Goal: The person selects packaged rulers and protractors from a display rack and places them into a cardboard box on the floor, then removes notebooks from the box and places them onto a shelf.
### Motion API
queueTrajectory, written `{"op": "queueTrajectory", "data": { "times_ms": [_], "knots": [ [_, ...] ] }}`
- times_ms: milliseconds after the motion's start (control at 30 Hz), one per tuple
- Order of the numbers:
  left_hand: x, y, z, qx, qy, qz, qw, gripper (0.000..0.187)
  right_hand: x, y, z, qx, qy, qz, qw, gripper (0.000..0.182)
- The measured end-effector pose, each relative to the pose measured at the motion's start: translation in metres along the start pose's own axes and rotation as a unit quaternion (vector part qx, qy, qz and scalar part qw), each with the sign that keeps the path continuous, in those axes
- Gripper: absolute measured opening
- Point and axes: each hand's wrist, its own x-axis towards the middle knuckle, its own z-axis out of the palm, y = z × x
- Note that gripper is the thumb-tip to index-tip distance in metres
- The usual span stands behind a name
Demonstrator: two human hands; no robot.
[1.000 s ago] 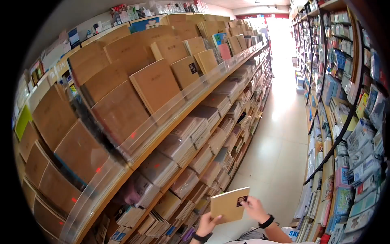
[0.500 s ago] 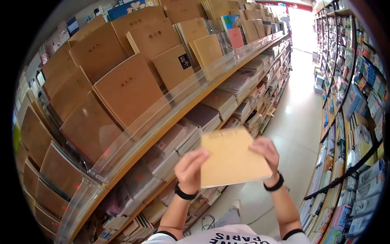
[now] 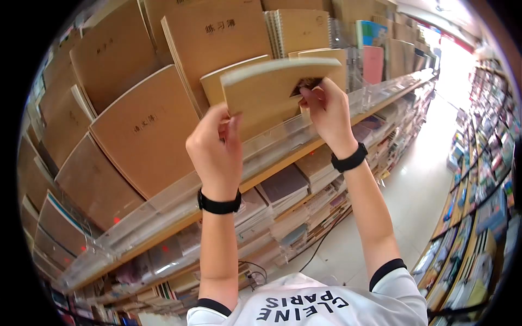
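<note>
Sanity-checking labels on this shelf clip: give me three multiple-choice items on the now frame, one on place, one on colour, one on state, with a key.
1. Where is the brown notebook that the hands hold?
A. down by the floor
B. raised in front of the upper display shelf
C. lying on the lower stacks

2. What colour are the bands on both wrists?
A. black
B. white
C. red

3. How is the notebook held?
A. by the left hand alone
B. by the right hand alone
C. by both hands, one at each side

Key: 1 B, it is up against the standing brown notebooks behind the clear shelf front. 2 A, the left wristband and right wristband are both black. 3 C, the left hand grips its left edge and the right hand pinches its right end.
</note>
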Motion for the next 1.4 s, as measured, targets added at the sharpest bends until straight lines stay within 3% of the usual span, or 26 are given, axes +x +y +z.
{"op": "queueTrajectory", "data": {
  "times_ms": [100,200,267,333,400,467,500,533,600,667,700,733,767,833,867,933,1000,1033,1067,1133,1233,1267,1300,1333,1367,1400],
  "knots": [
    [0.011,0.008,0.011,0.030,0.013,-0.070,0.997,0.018,0.017,0.013,0.007,-0.019,-0.085,0.037,0.996,0.012],
    [0.004,-0.010,0.018,0.199,-0.050,-0.106,0.973,0.015,0.022,0.031,0.010,-0.020,-0.138,0.028,0.990,0.016],
    [0.001,-0.008,0.024,0.269,-0.041,-0.115,0.955,0.012,0.020,0.047,0.018,0.013,-0.170,-0.003,0.985,0.018],
    [-0.002,-0.011,0.031,0.383,-0.046,-0.104,0.917,0.015,0.021,0.051,0.015,-0.056,-0.219,0.017,0.974,0.020],
    [-0.006,-0.005,0.040,0.442,-0.068,-0.171,0.878,0.024,0.016,0.052,0.011,-0.149,-0.250,-0.009,0.957,0.025],
    [-0.019,-0.007,0.041,0.445,-0.072,-0.156,0.879,0.027,0.006,0.049,0.007,-0.136,-0.127,-0.147,0.971,0.036],
    [-0.026,-0.002,0.043,0.449,-0.072,-0.169,0.874,0.027,0.001,0.039,0.000,-0.150,-0.093,-0.156,0.972,0.040],
    [-0.033,0.006,0.044,0.482,-0.050,-0.125,0.865,0.026,-0.009,0.028,-0.005,-0.157,-0.060,-0.166,0.972,0.043],
    [-0.055,0.023,0.049,0.474,0.028,-0.029,0.879,0.042,-0.050,0.017,-0.010,-0.056,-0.005,-0.112,0.992,0.043],
    [-0.093,0.050,0.041,0.302,0.018,-0.053,0.952,0.051,-0.102,0.006,-0.009,0.097,-0.027,-0.159,0.982,0.044],
    [-0.117,0.053,0.037,0.138,0.025,-0.089,0.986,0.050,-0.129,-0.009,-0.004,0.136,-0.077,-0.160,0.975,0.048],
    [-0.142,0.055,0.032,-0.026,0.030,-0.140,0.989,0.050,-0.155,-0.023,0.001,0.174,-0.127,-0.157,0.964,0.052],
    [-0.163,0.071,0.023,-0.196,0.012,-0.237,0.951,0.052,-0.180,-0.037,0.008,0.224,-0.192,-0.141,0.945,0.052],
    [-0.193,0.111,-0.022,-0.345,0.018,-0.374,0.860,0.057,-0.230,-0.070,0.030,0.340,-0.361,-0.070,0.866,0.053],
    [-0.211,0.118,-0.050,-0.231,0.037,-0.319,0.918,0.059,-0.256,-0.085,0.042,0.395,-0.444,-0.004,0.804,0.053],
    [-0.242,0.127,-0.116,0.015,0.023,-0.298,0.954,0.061,-0.308,-0.110,0.067,0.489,-0.571,0.184,0.633,0.054],
    [-0.272,0.114,-0.176,0.089,0.047,-0.297,0.950,0.064,-0.353,-0.136,0.107,0.546,-0.609,0.401,0.412,0.054],
    [-0.296,0.109,-0.212,0.215,-0.002,-0.274,0.937,0.062,-0.376,-0.159,0.129,0.559,-0.605,0.467,0.320,0.055],
    [-0.320,0.099,-0.242,0.336,-0.055,-0.245,0.908,0.060,-0.396,-0.178,0.150,0.558,-0.599,0.520,0.244,0.055],
    [-0.375,0.092,-0.295,0.460,-0.064,-0.330,0.822,0.057,-0.438,-0.217,0.186,0.537,-0.592,0.587,0.132,0.056],
    [-0.446,0.102,-0.392,0.538,-0.016,-0.398,0.743,0.055,-0.495,-0.261,0.231,0.477,-0.623,0.616,0.068,0.055],
    [-0.475,0.109,-0.416,0.529,-0.005,-0.474,0.704,0.055,-0.508,-0.273,0.245,0.451,-0.640,0.619,0.054,0.055],
    [-0.503,0.117,-0.440,0.519,0.001,-0.547,0.657,0.054,-0.500,-0.301,0.253,0.454,-0.699,0.541,0.115,0.051],
    [-0.539,0.127,-0.461,0.432,0.011,-0.670,0.603,0.054,-0.502,-0.322,0.269,0.463,-0.710,0.514,0.133,0.044],
    [-0.584,0.134,-0.473,0.434,-0.113,-0.771,0.452,0.049,-0.519,-0.319,0.291,0.488,-0.705,0.509,0.070,0.040],
    [-0.617,0.142,-0.484,0.379,-0.132,-0.824,0.400,0.045,-0.537,-0.316,0.316,0.513,-0.696,0.502,0.009,0.037]
  ]
}}
